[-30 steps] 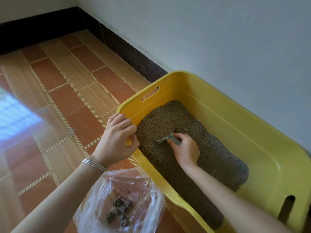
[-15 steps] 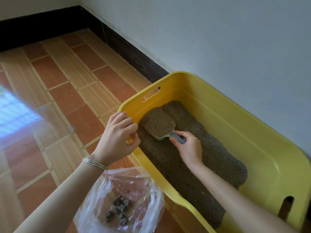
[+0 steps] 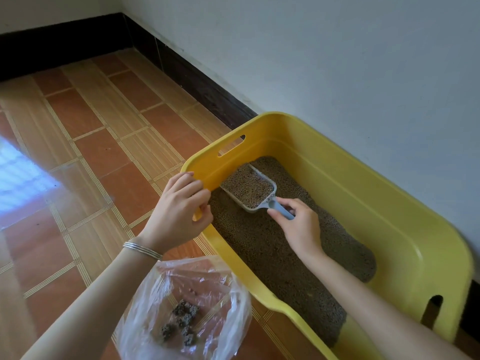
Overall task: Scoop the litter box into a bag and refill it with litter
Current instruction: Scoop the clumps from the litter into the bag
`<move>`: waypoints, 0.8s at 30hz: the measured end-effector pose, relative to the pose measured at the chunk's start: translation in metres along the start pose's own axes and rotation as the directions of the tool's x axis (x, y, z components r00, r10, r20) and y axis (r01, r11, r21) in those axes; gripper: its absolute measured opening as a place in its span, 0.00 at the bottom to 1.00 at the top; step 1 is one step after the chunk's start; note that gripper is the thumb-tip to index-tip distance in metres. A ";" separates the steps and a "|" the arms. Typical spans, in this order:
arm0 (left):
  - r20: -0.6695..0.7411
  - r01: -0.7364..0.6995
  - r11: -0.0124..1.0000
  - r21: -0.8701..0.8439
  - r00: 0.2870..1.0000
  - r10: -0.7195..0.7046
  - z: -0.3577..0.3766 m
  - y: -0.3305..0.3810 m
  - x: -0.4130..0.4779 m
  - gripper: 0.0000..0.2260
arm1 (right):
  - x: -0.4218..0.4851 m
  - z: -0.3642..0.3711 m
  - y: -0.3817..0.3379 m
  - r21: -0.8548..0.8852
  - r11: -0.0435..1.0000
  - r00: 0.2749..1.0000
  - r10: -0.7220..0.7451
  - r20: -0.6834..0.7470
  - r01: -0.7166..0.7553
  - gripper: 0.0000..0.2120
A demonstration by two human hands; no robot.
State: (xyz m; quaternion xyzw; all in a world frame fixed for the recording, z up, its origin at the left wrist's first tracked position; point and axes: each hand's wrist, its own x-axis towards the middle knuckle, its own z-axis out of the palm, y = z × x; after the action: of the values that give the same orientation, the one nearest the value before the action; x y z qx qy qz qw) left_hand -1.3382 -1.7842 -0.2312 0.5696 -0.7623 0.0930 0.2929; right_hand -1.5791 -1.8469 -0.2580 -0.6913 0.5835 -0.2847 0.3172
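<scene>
A yellow litter box (image 3: 389,203) stands on the floor against the wall, holding brown-grey litter (image 3: 272,255). My left hand (image 3: 179,211) grips the box's near rim at its left corner. My right hand (image 3: 298,224) holds the handle of a pale blue scoop (image 3: 250,189), which is raised just above the litter at the far left end and is full of granules. A clear plastic bag (image 3: 187,307) lies open on the floor below my left wrist, with several dark clumps (image 3: 181,323) in it.
The box's right side lies along a white wall (image 3: 337,61) with a dark skirting board (image 3: 187,74). Orange and striped floor tiles (image 3: 91,152) stretch to the left, with a bright patch of window light at the far left.
My right hand has lifted the scoop out of the litter, loaded with granules, and carried it slightly toward the box's far left corner. My left hand has stayed on the rim.
</scene>
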 end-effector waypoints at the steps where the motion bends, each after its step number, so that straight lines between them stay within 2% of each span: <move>1: 0.017 -0.018 1.000 -0.006 1.000 0.018 -0.001 -0.002 -0.001 0.08 | -0.001 -0.004 0.001 -0.001 1.000 1.000 -0.005 -0.007 0.004 0.14; 6: 0.084 -0.098 0.995 -0.027 0.991 0.100 -0.008 -0.010 -0.001 0.07 | -0.014 -0.022 0.004 -0.049 0.997 0.998 -0.065 0.021 0.066 0.13; 14: 0.118 -0.090 0.995 -0.030 0.989 0.093 -0.011 -0.010 0.000 0.06 | -0.030 -0.038 0.003 -0.155 0.986 0.996 -0.046 0.081 0.058 0.14; 21: 0.122 -0.068 0.997 -0.027 0.990 0.071 -0.011 -0.008 -0.001 0.06 | -0.052 -0.051 0.014 -0.408 0.909 0.965 0.025 0.260 0.086 0.13; 24: 0.109 -0.046 0.999 -0.023 0.993 0.048 -0.009 -0.005 0.000 0.06 | -0.059 -0.045 0.012 -0.442 0.889 0.953 0.022 0.302 0.120 0.13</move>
State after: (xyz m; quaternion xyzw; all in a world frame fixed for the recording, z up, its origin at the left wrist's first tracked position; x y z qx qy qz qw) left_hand -1.3301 -1.7813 -0.2252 0.5526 -0.7914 0.0605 0.2541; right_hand -1.6302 -1.7949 -0.2406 -0.7959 0.5613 -0.0400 0.2235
